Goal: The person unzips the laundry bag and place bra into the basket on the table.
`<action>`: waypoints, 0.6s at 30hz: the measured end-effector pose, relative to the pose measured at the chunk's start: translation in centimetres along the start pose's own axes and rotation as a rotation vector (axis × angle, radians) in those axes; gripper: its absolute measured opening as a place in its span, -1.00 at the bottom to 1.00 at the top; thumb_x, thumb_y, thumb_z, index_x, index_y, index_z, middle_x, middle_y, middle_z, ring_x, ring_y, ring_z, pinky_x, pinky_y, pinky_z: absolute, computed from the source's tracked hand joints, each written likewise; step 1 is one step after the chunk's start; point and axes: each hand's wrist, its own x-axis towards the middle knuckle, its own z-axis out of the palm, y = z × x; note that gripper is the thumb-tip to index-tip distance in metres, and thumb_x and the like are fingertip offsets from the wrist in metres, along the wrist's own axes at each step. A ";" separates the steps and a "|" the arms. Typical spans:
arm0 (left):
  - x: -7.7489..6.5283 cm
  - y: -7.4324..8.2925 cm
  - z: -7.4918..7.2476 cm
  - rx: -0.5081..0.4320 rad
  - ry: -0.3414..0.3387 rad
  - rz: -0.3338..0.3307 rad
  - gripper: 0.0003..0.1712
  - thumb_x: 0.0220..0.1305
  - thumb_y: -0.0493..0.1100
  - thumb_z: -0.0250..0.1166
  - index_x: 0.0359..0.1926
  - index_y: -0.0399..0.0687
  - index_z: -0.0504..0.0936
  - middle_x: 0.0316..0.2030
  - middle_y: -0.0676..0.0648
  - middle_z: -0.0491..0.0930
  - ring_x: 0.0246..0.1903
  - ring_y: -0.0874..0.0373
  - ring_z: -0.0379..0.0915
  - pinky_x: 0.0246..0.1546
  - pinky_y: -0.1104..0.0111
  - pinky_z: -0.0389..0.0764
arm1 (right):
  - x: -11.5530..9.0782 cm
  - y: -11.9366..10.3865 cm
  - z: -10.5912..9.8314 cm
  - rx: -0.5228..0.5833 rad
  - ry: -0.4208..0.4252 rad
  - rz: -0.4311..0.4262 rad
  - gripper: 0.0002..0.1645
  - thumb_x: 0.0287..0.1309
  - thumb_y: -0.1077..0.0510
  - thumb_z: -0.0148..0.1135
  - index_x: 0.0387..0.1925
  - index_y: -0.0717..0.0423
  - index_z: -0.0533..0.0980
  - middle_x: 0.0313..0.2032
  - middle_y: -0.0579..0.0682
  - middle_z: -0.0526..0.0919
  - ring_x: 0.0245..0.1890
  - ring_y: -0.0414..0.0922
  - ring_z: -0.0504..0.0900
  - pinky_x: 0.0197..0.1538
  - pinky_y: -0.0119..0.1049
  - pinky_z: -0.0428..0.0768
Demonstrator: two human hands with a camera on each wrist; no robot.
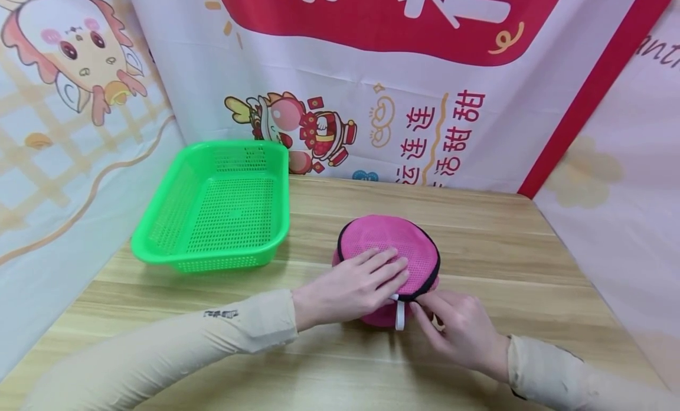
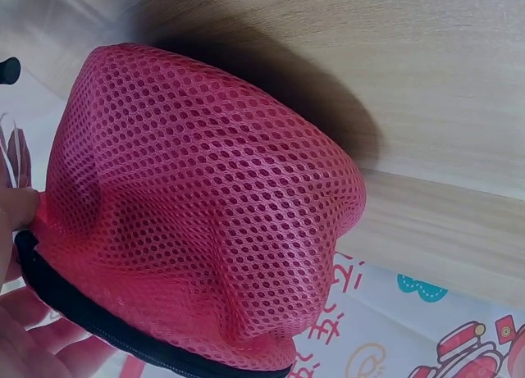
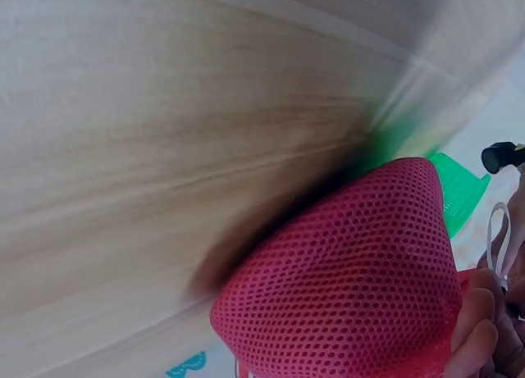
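A round pink mesh laundry bag (image 1: 390,237) with a black zipper (image 1: 429,287) round its lid stands on the table, its side bulging in both wrist views. My left hand (image 1: 358,284) lies over the lid's near left part, fingers stretched across the mesh. In the left wrist view its thumb (image 2: 18,207) presses the side at the zipper, so the rim sits between thumb and fingers. A white loop (image 1: 400,315) hangs from the near rim. Just right of it my right hand (image 1: 463,327) pinches the zipper edge; the slider is hidden. What the bag contains cannot be made out.
A green plastic basket (image 1: 212,261) with perforated walls stands on the wooden table (image 1: 319,364), left of the bag. Printed cloth (image 1: 340,68) hangs behind the table and along both sides.
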 end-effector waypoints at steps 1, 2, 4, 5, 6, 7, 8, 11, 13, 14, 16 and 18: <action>0.0 0.0 0.0 0.005 -0.003 0.004 -0.55 0.48 -0.16 0.09 0.31 -0.18 0.48 0.25 -0.20 0.45 0.25 -0.10 0.34 0.24 0.11 0.38 | 0.1 0.0 0.0 0.001 -0.003 -0.002 -0.71 0.37 0.09 0.05 -0.43 0.08 0.58 -0.59 -0.27 0.46 -0.64 -0.38 0.38 -0.63 -0.57 0.35; -0.1 0.0 0.0 0.009 -0.006 0.008 -0.56 0.47 -0.18 0.10 0.31 -0.18 0.48 0.25 -0.20 0.45 0.25 -0.10 0.34 0.24 0.11 0.38 | 0.2 0.0 0.0 0.002 -0.004 -0.007 -0.71 0.37 0.10 0.05 -0.43 0.08 0.58 -0.59 -0.27 0.47 -0.64 -0.38 0.39 -0.63 -0.56 0.36; -0.1 -0.1 0.0 0.032 -0.014 0.018 -0.56 0.47 -0.19 0.11 0.31 -0.17 0.48 0.25 -0.19 0.45 0.25 -0.09 0.34 0.23 0.12 0.39 | 0.4 0.0 -0.1 0.000 -0.009 -0.016 -0.72 0.36 0.11 0.04 -0.43 0.08 0.58 -0.59 -0.27 0.46 -0.64 -0.38 0.39 -0.63 -0.54 0.37; -0.2 -0.1 0.0 0.036 -0.018 0.021 -0.56 0.46 -0.19 0.12 0.31 -0.17 0.48 0.25 -0.19 0.45 0.25 -0.09 0.35 0.23 0.12 0.40 | 0.5 0.0 -0.1 -0.001 -0.013 -0.019 -0.72 0.36 0.11 0.04 -0.44 0.08 0.58 -0.59 -0.27 0.46 -0.64 -0.39 0.38 -0.64 -0.55 0.37; -0.2 -0.1 -0.1 0.038 -0.020 0.022 -0.55 0.46 -0.19 0.13 0.31 -0.16 0.49 0.25 -0.19 0.46 0.25 -0.09 0.35 0.22 0.12 0.40 | 0.6 0.0 -0.1 -0.004 -0.018 -0.021 -0.72 0.35 0.12 0.03 -0.44 0.07 0.57 -0.59 -0.27 0.45 -0.64 -0.39 0.38 -0.64 -0.55 0.37; -0.3 -0.1 -0.1 0.040 -0.022 0.023 -0.55 0.45 -0.19 0.14 0.30 -0.16 0.49 0.24 -0.19 0.46 0.24 -0.09 0.35 0.22 0.12 0.41 | 0.6 0.0 -0.2 -0.005 -0.023 -0.021 -0.72 0.35 0.12 0.03 -0.44 0.07 0.57 -0.59 -0.28 0.45 -0.65 -0.39 0.37 -0.64 -0.55 0.36; -0.3 -0.1 -0.1 0.046 -0.024 0.025 -0.55 0.44 -0.18 0.15 0.30 -0.16 0.49 0.24 -0.19 0.46 0.24 -0.09 0.36 0.21 0.13 0.41 | 0.7 -0.1 -0.2 -0.005 -0.028 -0.021 -0.72 0.34 0.12 0.03 -0.45 0.06 0.57 -0.59 -0.28 0.44 -0.66 -0.39 0.36 -0.65 -0.56 0.34; -0.4 -0.1 -0.1 0.054 -0.021 0.032 -0.54 0.43 -0.16 0.17 0.29 -0.17 0.50 0.23 -0.20 0.47 0.23 -0.09 0.37 0.20 0.13 0.42 | 0.7 -0.1 -0.3 -0.002 -0.044 -0.015 -0.72 0.34 0.12 0.03 -0.46 0.05 0.57 -0.60 -0.28 0.43 -0.66 -0.40 0.34 -0.65 -0.57 0.32; -0.4 -0.1 -0.2 0.060 -0.021 0.038 -0.55 0.43 -0.16 0.17 0.29 -0.18 0.50 0.23 -0.21 0.47 0.23 -0.10 0.37 0.20 0.14 0.43 | 0.7 -0.1 -0.4 -0.001 -0.050 -0.014 -0.71 0.34 0.11 0.03 -0.48 0.05 0.57 -0.60 -0.27 0.43 -0.66 -0.40 0.33 -0.65 -0.57 0.32; -0.4 -0.1 -0.2 0.064 -0.024 0.041 -0.55 0.44 -0.15 0.16 0.29 -0.18 0.50 0.23 -0.21 0.47 0.23 -0.10 0.37 0.20 0.14 0.43 | 0.7 0.0 -0.4 -0.002 -0.053 -0.014 -0.70 0.34 0.11 0.03 -0.48 0.04 0.57 -0.60 -0.27 0.43 -0.66 -0.40 0.32 -0.65 -0.57 0.31; -0.4 -0.1 -0.2 0.066 -0.031 0.045 -0.55 0.44 -0.15 0.15 0.29 -0.18 0.50 0.23 -0.21 0.47 0.23 -0.10 0.37 0.19 0.14 0.43 | 0.7 0.0 -0.4 0.000 -0.057 -0.014 -0.69 0.34 0.11 0.03 -0.50 0.04 0.57 -0.60 -0.27 0.44 -0.66 -0.41 0.31 -0.66 -0.58 0.31; -0.4 -0.1 -0.3 0.067 -0.038 0.048 -0.55 0.45 -0.16 0.14 0.28 -0.18 0.50 0.23 -0.21 0.47 0.23 -0.10 0.37 0.19 0.14 0.44 | 0.7 0.0 -0.4 0.002 -0.059 -0.016 -0.69 0.34 0.12 0.03 -0.50 0.04 0.57 -0.60 -0.27 0.43 -0.65 -0.42 0.30 -0.66 -0.59 0.30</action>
